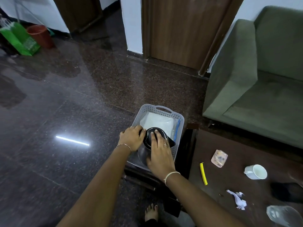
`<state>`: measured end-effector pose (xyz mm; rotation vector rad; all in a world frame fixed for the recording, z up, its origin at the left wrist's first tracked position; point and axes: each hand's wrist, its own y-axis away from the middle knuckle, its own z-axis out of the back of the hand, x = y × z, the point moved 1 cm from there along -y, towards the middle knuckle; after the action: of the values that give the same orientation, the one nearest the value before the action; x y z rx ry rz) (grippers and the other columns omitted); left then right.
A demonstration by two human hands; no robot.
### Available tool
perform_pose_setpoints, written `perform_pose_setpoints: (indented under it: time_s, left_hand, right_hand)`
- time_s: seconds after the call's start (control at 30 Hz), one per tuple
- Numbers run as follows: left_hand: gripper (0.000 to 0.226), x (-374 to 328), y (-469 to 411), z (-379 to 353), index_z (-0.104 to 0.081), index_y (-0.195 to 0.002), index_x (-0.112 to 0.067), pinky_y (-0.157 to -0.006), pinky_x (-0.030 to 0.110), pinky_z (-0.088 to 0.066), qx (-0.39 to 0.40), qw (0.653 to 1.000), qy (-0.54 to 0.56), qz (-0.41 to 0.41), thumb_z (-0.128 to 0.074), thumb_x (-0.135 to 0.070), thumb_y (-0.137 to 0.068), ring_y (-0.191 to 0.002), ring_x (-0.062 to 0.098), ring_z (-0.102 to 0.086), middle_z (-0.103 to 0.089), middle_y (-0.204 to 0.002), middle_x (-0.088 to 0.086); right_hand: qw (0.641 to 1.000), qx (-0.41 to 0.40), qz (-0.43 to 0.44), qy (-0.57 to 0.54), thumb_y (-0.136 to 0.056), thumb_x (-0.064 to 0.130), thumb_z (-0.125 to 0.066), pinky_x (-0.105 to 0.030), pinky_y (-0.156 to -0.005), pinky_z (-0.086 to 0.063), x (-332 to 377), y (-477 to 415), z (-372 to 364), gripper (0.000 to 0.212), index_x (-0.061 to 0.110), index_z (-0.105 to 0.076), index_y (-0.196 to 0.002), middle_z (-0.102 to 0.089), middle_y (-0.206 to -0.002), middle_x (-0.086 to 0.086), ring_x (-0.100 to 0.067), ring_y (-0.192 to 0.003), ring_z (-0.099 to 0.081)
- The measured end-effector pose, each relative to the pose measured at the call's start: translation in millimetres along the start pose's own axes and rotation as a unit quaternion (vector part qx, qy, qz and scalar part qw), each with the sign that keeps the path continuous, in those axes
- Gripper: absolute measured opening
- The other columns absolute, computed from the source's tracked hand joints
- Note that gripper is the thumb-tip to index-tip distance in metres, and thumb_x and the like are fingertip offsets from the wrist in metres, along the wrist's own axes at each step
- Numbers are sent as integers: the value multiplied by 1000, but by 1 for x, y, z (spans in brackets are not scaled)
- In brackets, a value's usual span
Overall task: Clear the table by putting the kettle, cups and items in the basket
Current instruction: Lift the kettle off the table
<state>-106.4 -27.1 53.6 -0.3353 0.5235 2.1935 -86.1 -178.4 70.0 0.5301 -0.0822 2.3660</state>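
Fingers (155,136) of the right hand (159,153) pressed flat on the kettle (151,141) lid; left hand (131,138) grasping its handle. Kettle seated in basket (155,109). Step: stowing kettle. Next, likely: release, fetch cup (255,172) from table (237,145).

Cup (256,171), clip (203,173) on table (213,145)

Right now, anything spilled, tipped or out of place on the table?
Yes. The white cup lies tipped on its side on the table, with torn paper scraps near it. No spill visible. Both hands, left hand and right hand, rest on the kettle in the basket.
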Motion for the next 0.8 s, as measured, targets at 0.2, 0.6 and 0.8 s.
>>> perform_pose_setpoints:
  time_s: [0.2, 0.6, 0.8]
  left_hand:
    - [48, 15, -27, -1, -55, -63, -13, -69, 35, -42, 45, 998, 35, -17, -39, -46, -94, -81, 36, -61, -68, -82, 20]
    - [58, 6, -28, -8, -56, -55, -5, -58, 30, -31, 22, 997, 78, -18, -37, -55, -79, -61, 26, -55, -58, -56, 9]
    - [53, -24, -3, -5, -43, -43, -10, -56, 30, -34, -36, 995, 92, -9, -39, -51, -77, -58, 29, -55, -47, -46, 4]
  right_hand:
    - [998, 5, 5, 62, -96, 40, -35, -46, -120, -14, 1, -13, -9, 67, 9, -17, -152, -19, -160, -11, -28, -146, -19]
    - [995, -23, -57, 81, -79, 38, -63, -51, -117, -23, 1, -16, -4, 80, 12, -31, -147, -33, -152, -9, -33, -128, -39]
    - [995, -57, -67, 55, -72, 36, -62, -47, -117, -24, -8, -3, 16, 81, 9, -36, -144, -34, -151, -11, -34, -132, -34]
